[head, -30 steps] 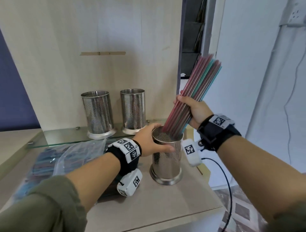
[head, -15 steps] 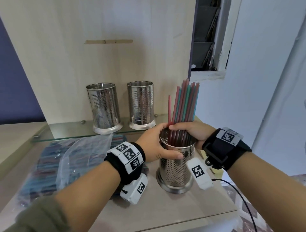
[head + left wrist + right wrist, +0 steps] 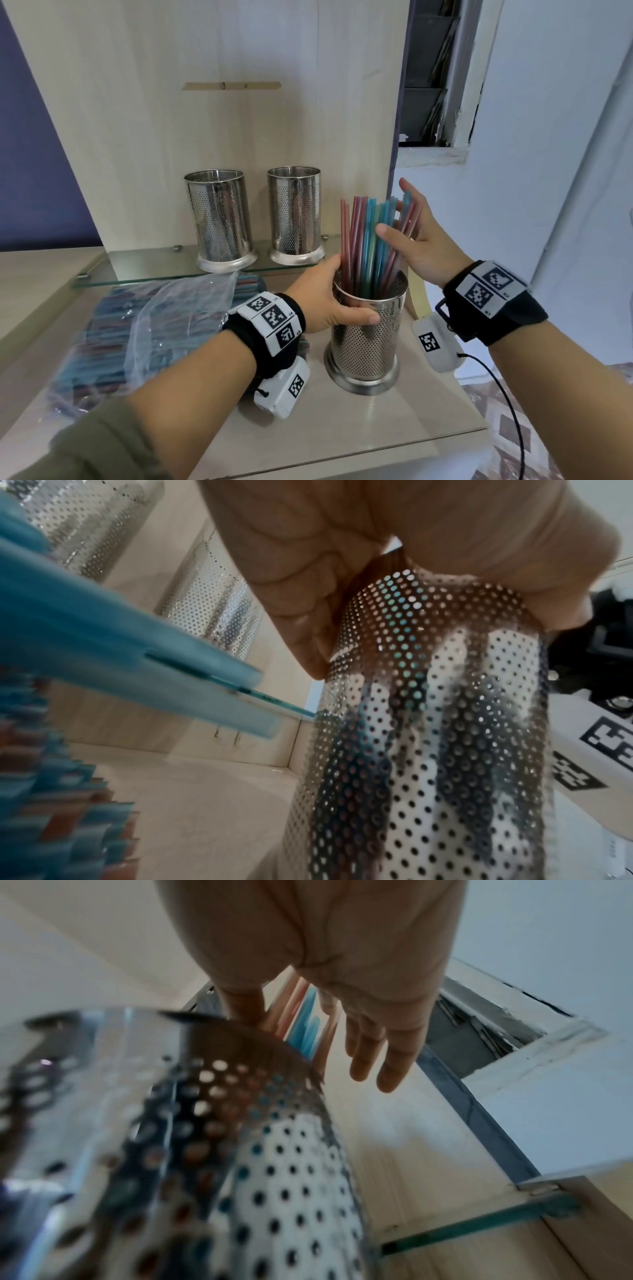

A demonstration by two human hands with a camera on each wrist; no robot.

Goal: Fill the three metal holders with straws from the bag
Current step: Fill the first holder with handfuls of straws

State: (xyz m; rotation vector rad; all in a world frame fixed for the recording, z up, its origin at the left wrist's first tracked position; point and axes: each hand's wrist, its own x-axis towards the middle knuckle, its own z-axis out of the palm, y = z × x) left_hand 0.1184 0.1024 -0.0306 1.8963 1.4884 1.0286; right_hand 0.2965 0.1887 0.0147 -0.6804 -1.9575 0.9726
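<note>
A perforated metal holder [image 3: 366, 346] stands on the wooden counter with a bunch of pink, blue and green straws [image 3: 368, 246] upright in it. My left hand [image 3: 334, 301] grips this holder [image 3: 421, 723] near its rim. My right hand [image 3: 409, 236] is spread with straight fingers beside the straws' upper part, thumb in front of them; in the right wrist view the fingers [image 3: 373, 1047] are straight next to the straws [image 3: 304, 1020]. Two empty metal holders [image 3: 219, 216] [image 3: 295, 212] stand on the glass shelf behind. The clear bag of straws [image 3: 144, 325] lies at the left.
The glass shelf [image 3: 144, 270] runs along the wooden back panel [image 3: 205, 102]. The counter's front edge [image 3: 342, 455] is close below the holder, and its right edge drops to a tiled floor. A black cable [image 3: 510, 411] hangs from my right wrist.
The straws went from a slanted bunch held above the holder down into it. My right hand let go of them and spread its fingers. The left hand kept its grip on the holder.
</note>
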